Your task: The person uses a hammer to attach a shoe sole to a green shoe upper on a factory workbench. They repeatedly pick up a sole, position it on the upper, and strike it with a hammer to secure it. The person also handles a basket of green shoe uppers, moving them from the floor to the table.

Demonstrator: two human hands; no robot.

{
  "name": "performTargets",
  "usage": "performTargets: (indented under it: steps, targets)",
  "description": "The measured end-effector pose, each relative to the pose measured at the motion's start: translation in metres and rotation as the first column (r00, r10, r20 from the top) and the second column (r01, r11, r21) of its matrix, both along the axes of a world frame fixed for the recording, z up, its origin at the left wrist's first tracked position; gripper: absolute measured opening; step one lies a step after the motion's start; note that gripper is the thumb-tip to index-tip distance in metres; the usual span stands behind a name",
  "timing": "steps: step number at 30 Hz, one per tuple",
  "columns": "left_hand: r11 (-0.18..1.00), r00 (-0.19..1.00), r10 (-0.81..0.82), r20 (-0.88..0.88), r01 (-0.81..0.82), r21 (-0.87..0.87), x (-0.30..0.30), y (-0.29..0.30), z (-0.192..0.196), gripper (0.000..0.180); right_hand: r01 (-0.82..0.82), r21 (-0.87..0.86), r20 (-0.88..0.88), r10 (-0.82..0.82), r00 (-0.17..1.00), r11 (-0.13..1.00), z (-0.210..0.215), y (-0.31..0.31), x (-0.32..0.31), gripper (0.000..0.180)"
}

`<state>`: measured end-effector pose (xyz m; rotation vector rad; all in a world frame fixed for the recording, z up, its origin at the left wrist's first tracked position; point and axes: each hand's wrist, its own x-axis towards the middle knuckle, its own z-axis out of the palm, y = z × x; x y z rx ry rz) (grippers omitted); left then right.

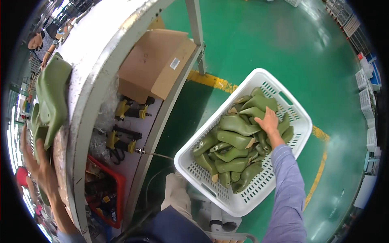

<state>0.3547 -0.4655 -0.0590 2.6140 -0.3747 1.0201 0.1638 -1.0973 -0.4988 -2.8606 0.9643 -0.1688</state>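
Note:
My right hand (269, 122) reaches into a white plastic basket (240, 209) heaped with green shoe lasts (237, 125). Its thumb and fingers are closed about the end of one last (253, 112) near the top of the heap. At the far left, my left hand (43, 172) is raised beside the white-topped workbench (95, 52), fingers stretched and apart. It is against or just beside several more green lasts (52, 95) on the bench edge; the exact contact is hard to make out.
Under the bench, a shelf holds an open cardboard box (152, 65), yellow-and-black air tools (123, 139) and a red bin (117, 182). An air hose (160, 154) runs toward the basket. A person (42, 44) is across the bench. Yellow lines mark the green floor (243, 36).

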Motion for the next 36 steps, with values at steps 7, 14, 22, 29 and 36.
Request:
performTargets:
  steps: [7, 14, 22, 29, 36]
  targets:
    - [0.973, 0.869, -0.18, -0.462, 0.089, -0.212, -0.128, -0.078, -0.047, 0.069, 0.169, 0.247, -0.248, -0.107, 0.963, 0.954, 0.005, 0.053, 0.029, 0.07]
    - [0.574, -0.353, -0.808, -0.473, -0.653, -0.493, -0.143, -0.202, -0.249, 0.11, -0.155, 0.979, 0.17, -0.113, 0.979, 0.133, 0.123, 0.104, -0.035, 0.071]
    - [0.359, -0.28, -0.93, -0.237, -0.832, -0.424, -0.203, -0.089, -0.176, 0.092, 0.587, 0.188, -0.264, -0.535, 0.802, 0.787, -0.082, -0.021, -0.09, 0.108]
    - [0.684, 0.316, -0.618, -0.72, -0.236, -0.691, -0.157, -0.009, 0.059, 0.077, -0.072, 0.997, 0.046, -0.863, 0.503, 0.012, -0.013, 0.062, -0.084, 0.063]
    - [0.991, 0.91, 0.107, -0.401, -0.063, 0.121, -0.014, 0.02, 0.072, 0.068, -0.787, 0.608, 0.633, -0.662, 0.4, 0.105, 0.257, 0.252, 0.038, 0.054]
